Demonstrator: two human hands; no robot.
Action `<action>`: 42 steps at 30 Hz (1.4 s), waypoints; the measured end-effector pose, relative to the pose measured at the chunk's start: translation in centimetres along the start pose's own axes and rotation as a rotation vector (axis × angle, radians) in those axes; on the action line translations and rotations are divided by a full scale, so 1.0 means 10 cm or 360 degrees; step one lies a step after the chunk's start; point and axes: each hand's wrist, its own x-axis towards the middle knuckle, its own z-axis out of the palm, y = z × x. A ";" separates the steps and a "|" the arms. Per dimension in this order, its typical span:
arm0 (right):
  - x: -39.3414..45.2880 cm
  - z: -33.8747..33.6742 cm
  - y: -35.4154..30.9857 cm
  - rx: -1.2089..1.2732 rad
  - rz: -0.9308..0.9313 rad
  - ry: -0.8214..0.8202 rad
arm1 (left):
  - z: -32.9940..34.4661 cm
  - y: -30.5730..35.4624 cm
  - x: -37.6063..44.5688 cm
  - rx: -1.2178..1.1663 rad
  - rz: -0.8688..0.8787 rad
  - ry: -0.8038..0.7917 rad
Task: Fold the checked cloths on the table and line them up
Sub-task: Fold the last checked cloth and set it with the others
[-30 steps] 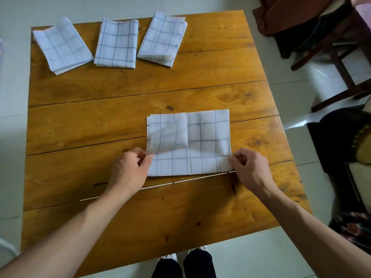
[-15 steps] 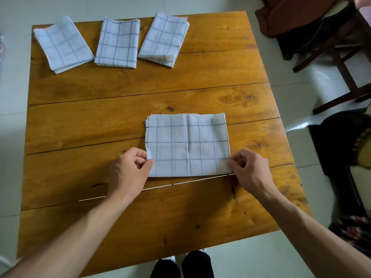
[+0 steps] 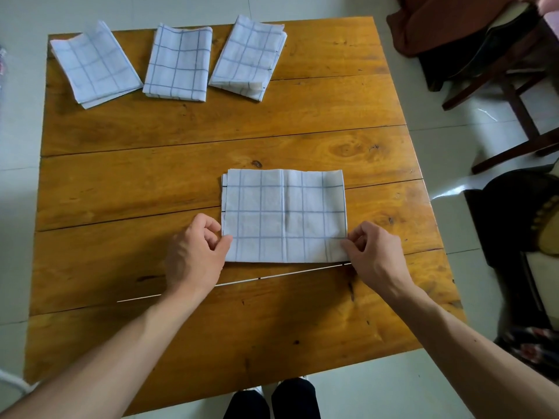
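Since a second ago, the loose flap at the left of the checked cloth (image 3: 284, 214) has been laid down flat, so the cloth now lies as one smooth rectangle. It sits on the near half of the wooden counter (image 3: 121, 182), well apart from the three folded cloths at the far edge: the left folded cloth (image 3: 93, 65), the middle folded cloth (image 3: 178, 63) and the right folded cloth (image 3: 249, 57).

The near left corner is pinched by the left hand (image 3: 193, 255), and the near right corner is pinched by the right hand (image 3: 375, 255). The fingers of both hands are curled round the cloth's edge.

The next fold is probably the one now in hand. For a neat fold, both corners should be lifted together and at the same height. The edges should be matched before the cloth is pressed down. The blue lines can be used as a guide for keeping things straight.

The cloth is thin, soft and pale, with a grid of blue lines. It would be wrinkled easily if it were tugged. The counter is made of shiny orange-brown planks with dark knots. A thin pale stick (image 3: 272, 276) lies just beside the near edge of the cloth
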 end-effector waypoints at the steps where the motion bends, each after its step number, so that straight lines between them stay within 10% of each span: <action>1: -0.02 0.01 0.00 0.0039 0.0013 0.0012 | 0.00 -0.01 0.00 0.0068 0.0040 -0.0001; 7: -0.08 0.08 -0.05 -0.0475 -0.0625 0.0301 | -0.03 -0.01 -0.03 0.0216 0.0400 -0.0141; 10: -0.05 0.18 -0.18 -0.0581 -0.0861 0.0019 | 0.00 -0.03 -0.03 0.0247 0.0475 -0.0184; 25: 0.26 0.10 -0.18 -0.0901 -0.0677 -0.0500 | 0.40 0.56 -0.12 0.0618 0.1191 -0.0375; 42: 0.62 -0.13 -0.03 -0.1018 -0.0854 -0.0672 | 0.00 -0.30 0.11 0.1163 0.1127 -0.0711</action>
